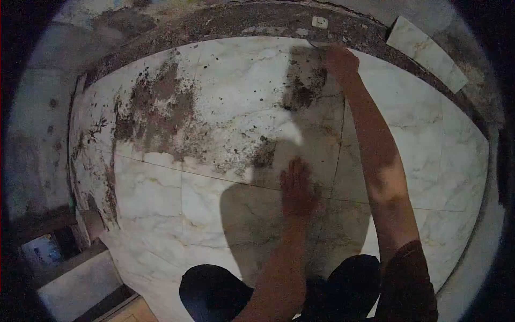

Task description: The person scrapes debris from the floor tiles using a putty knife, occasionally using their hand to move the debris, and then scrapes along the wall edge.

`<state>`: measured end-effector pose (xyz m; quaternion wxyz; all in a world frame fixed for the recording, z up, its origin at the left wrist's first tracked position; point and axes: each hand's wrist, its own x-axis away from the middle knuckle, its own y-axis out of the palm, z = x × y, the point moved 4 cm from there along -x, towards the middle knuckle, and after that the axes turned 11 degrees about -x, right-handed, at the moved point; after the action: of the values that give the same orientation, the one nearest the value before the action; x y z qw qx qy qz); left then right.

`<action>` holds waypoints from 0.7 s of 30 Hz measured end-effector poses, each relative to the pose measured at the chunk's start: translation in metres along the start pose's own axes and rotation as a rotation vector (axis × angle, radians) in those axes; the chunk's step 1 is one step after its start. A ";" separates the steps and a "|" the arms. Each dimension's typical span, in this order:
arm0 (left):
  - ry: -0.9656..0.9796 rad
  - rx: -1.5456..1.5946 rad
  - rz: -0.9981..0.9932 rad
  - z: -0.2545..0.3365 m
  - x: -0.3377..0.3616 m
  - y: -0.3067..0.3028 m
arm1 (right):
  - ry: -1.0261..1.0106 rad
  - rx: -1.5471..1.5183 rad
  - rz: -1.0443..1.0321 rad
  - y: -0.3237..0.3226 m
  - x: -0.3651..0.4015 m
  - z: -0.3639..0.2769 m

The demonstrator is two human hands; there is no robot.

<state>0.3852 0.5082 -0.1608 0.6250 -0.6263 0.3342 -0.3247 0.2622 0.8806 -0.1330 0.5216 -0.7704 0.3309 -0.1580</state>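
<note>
My left hand (299,188) lies flat with fingers stretched on the marbled white floor tiles (236,196), close to a seam between them. My right hand (342,61) reaches out to the far edge of the tiles, its fingers closed. A thin dark shape shows at its fingertips, but what it grips is hidden. Beside that hand a dark patch of loose dirt (303,88) covers part of a tile. More brown dirt and crumbs (161,107) spread over the tiles farther left. My shadow darkens the middle of the floor.
A strip of rough bare ground (225,21) runs along the far wall, with a small white socket plate (319,22) at its edge. A loose cut tile piece (426,53) leans at the far right. My dark-clothed knees (214,290) are at the bottom. A pale board (80,284) stands lower left.
</note>
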 end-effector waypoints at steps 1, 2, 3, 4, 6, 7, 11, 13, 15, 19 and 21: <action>0.023 -0.079 0.060 0.001 0.000 -0.002 | -0.058 0.040 -0.019 -0.008 0.003 -0.008; 0.041 -0.160 0.123 0.003 -0.001 -0.005 | -0.116 0.081 -0.034 -0.014 0.004 -0.016; 0.016 0.025 -0.009 0.003 -0.003 -0.004 | -0.110 0.071 -0.027 -0.009 0.001 -0.014; -0.011 0.208 -0.144 0.002 -0.003 -0.001 | -0.131 0.067 0.014 -0.001 -0.001 -0.016; -0.017 0.188 -0.139 0.004 -0.002 -0.002 | -0.144 0.059 0.054 0.015 -0.004 -0.014; -0.028 0.179 -0.122 0.004 -0.005 -0.004 | -0.108 0.052 0.085 0.023 -0.010 -0.010; -0.037 0.242 -0.132 0.003 -0.004 -0.016 | 0.034 0.004 0.179 0.057 -0.020 -0.007; -0.031 0.262 -0.053 0.003 -0.007 -0.020 | -0.008 0.071 0.122 0.038 -0.018 -0.010; -0.036 0.261 -0.068 0.002 -0.005 -0.016 | -0.048 0.139 0.050 0.026 -0.013 -0.016; -0.037 0.192 -0.137 0.005 -0.007 -0.013 | 0.092 0.091 0.036 0.014 -0.015 -0.019; -0.032 0.162 -0.148 0.005 -0.003 -0.005 | 0.109 0.078 0.143 0.011 0.001 -0.019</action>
<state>0.3879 0.5139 -0.1562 0.6530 -0.6019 0.2498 -0.3860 0.2478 0.8644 -0.1353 0.5423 -0.7141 0.4067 -0.1746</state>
